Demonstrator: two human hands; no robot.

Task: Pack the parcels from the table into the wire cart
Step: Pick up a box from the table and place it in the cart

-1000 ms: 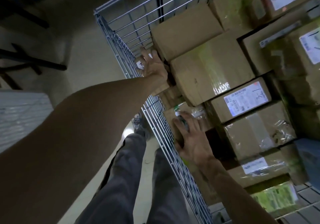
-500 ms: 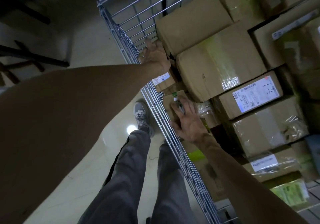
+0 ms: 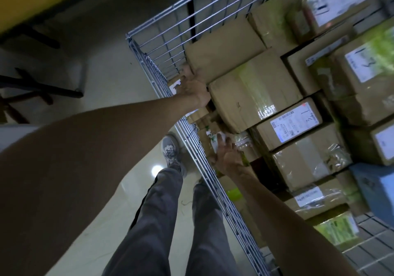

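Both arms reach over the near wall of the wire cart (image 3: 191, 139), which runs diagonally through the middle of the frame; the cart is packed with brown cardboard parcels filling the right half. The left hand (image 3: 193, 87), just above centre, is spread with fingers apart, its palm against the near corner of a large taped parcel (image 3: 253, 92) and its fingertips touching the plain brown parcel (image 3: 223, 47) behind it; a small labelled box (image 3: 197, 113) lies just beneath its wrist, against the wire. The right hand (image 3: 227, 155), lower and right of centre, is open too, fingers splayed over a small parcel (image 3: 214, 136) wedged between the wire wall and the stack; it seems to press rather than grip, though blur and shadow make this uncertain. Beside it sits a parcel with a white shipping label (image 3: 295, 122). At lower left, grey trousers (image 3: 162, 218) and a grey shoe (image 3: 170, 149) stand on the pale floor (image 3: 110, 79).
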